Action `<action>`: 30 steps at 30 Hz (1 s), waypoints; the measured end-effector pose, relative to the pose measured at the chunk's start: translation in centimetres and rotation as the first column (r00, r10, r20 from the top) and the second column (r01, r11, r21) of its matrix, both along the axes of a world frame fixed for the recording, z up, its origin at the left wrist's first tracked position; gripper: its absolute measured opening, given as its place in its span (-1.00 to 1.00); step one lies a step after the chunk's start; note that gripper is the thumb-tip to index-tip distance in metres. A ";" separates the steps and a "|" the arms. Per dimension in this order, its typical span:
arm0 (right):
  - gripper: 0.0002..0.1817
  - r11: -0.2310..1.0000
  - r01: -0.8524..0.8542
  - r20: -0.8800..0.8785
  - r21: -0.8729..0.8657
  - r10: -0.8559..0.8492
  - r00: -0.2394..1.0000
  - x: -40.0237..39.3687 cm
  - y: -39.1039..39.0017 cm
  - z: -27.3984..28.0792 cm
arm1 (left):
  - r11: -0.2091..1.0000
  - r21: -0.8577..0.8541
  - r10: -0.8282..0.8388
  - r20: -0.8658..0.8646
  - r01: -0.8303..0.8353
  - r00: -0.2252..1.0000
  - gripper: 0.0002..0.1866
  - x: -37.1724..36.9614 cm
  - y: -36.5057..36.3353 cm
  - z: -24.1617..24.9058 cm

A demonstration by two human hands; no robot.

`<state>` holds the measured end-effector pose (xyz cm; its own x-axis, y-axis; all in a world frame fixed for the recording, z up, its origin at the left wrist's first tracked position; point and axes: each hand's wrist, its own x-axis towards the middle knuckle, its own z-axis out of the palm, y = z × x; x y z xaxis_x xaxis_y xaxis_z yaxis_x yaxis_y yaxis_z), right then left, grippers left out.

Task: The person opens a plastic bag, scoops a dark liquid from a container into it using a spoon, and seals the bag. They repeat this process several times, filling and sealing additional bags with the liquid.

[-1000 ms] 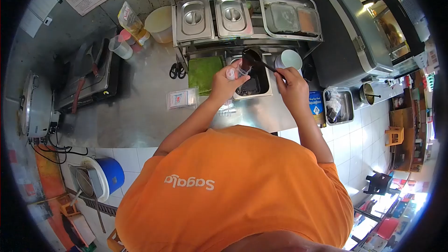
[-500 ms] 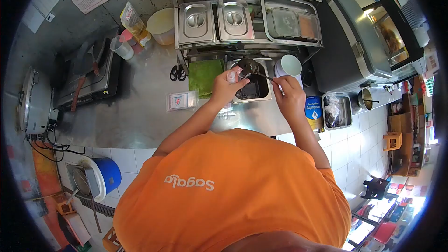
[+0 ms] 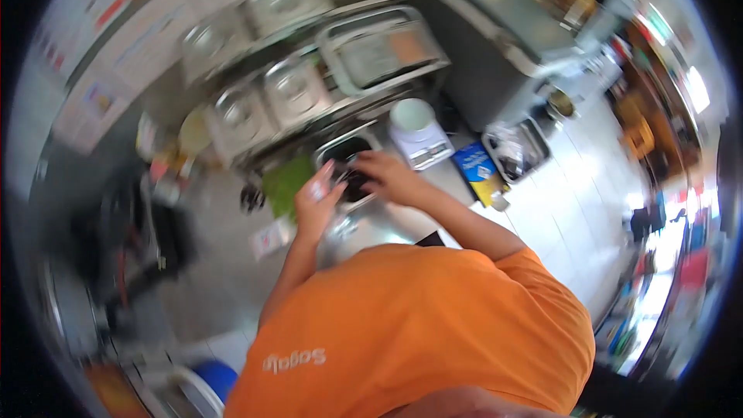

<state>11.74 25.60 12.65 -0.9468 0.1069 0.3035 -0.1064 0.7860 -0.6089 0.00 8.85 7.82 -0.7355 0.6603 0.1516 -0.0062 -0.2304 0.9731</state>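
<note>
A steel food pan (image 3: 370, 133) with dark contents sits in front of the rack. At its left edge, my left hand (image 3: 313, 200) is closed on a small clear plastic piece (image 3: 340, 173), a cup or bag too blurred to tell. My right hand (image 3: 391, 178) reaches over the pan from the right, fingers bent down close to the left hand's fingertips. Whether anything is in the right fingers is hidden by blur. The ladle does not show clearly now. Left of the pan lies a green cloth (image 3: 290, 184).
A kitchen scale (image 3: 424, 145) bearing a pale bowl (image 3: 412, 118) stands right of the pan. Beyond it are a blue-yellow box (image 3: 481, 174) and a steel tray (image 3: 542, 139). Lidded pans (image 3: 292, 89) fill the rack behind. Scissors (image 3: 251, 197) lie left of the cloth.
The head view has turned and blurred. My right hand, earlier on the ladle's handle, is now over the pan beside my left hand. The ladle bowl no longer shows up at the left hand.
</note>
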 end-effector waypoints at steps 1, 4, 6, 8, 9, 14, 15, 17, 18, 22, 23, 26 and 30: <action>-0.49 0.996 -0.076 -0.038 -0.035 0.075 0.996 0.0 -0.3 0.7 | 0.999 -0.023 -0.043 -0.006 0.043 0.999 -0.43 0.5 -0.2 1.2; -0.72 0.969 -0.236 -0.202 0.079 0.247 0.948 -0.3 -0.2 1.0 | 0.962 -0.189 -0.200 -0.004 0.196 0.980 -0.44 1.0 -1.1 2.6; -0.82 0.971 -0.238 -0.242 0.033 0.239 0.941 -0.1 -0.6 0.9 | 0.948 -0.135 -0.280 0.073 0.288 0.957 -0.38 1.2 -1.5 2.5; -0.84 0.971 -0.237 -0.217 -0.016 0.228 0.949 1.0 -1.0 2.2 | 0.963 -0.125 -0.228 0.081 0.237 0.970 -0.59 2.3 -1.5 3.8; -0.87 0.974 -0.225 -0.238 -0.013 0.215 0.947 1.2 -1.2 1.8 | 0.954 -0.129 -0.263 0.069 0.270 0.962 -0.59 2.3 -1.5 3.6; -0.87 0.954 -0.246 -0.253 -0.170 0.199 0.947 1.8 -2.0 1.5 | 0.988 -0.087 -0.123 0.052 0.127 0.991 -0.65 2.2 -2.5 1.9; -0.88 0.942 -0.220 -0.181 -0.251 0.178 0.967 1.8 -2.1 1.3 | 0.987 -0.087 -0.130 0.048 0.134 0.990 -0.65 2.6 -2.4 2.3; -0.88 0.926 -0.180 -0.109 -0.333 0.152 0.982 1.9 -2.6 0.7 | 0.995 -0.040 -0.086 0.020 0.087 0.996 -0.69 3.4 -2.2 3.2; -0.87 0.920 -0.147 -0.113 -0.362 0.113 0.987 1.9 -2.8 0.6 | 0.995 -0.043 -0.094 0.018 0.094 0.995 -0.69 3.3 -2.1 3.1; -0.80 0.873 -0.115 -0.153 -0.474 0.047 0.987 2.2 -3.4 0.6 | 0.994 -0.073 -0.085 -0.006 0.084 0.996 -0.69 3.3 -2.2 3.2; -0.80 0.871 -0.114 -0.154 -0.477 0.044 0.987 2.3 -3.6 0.7 | 0.992 -0.069 -0.107 -0.020 0.106 0.994 -0.68 3.4 -2.3 3.4; -0.75 0.858 -0.072 -0.104 -0.509 0.022 0.994 2.5 -3.6 1.1 | 0.993 -0.097 -0.082 -0.096 0.072 0.992 -0.67 3.7 -2.2 4.2; -0.72 0.838 -0.090 -0.183 -0.538 -0.011 0.983 2.9 -3.1 1.4 | 0.998 -0.067 -0.004 -0.139 -0.005 0.990 -0.66 3.4 -2.3 5.0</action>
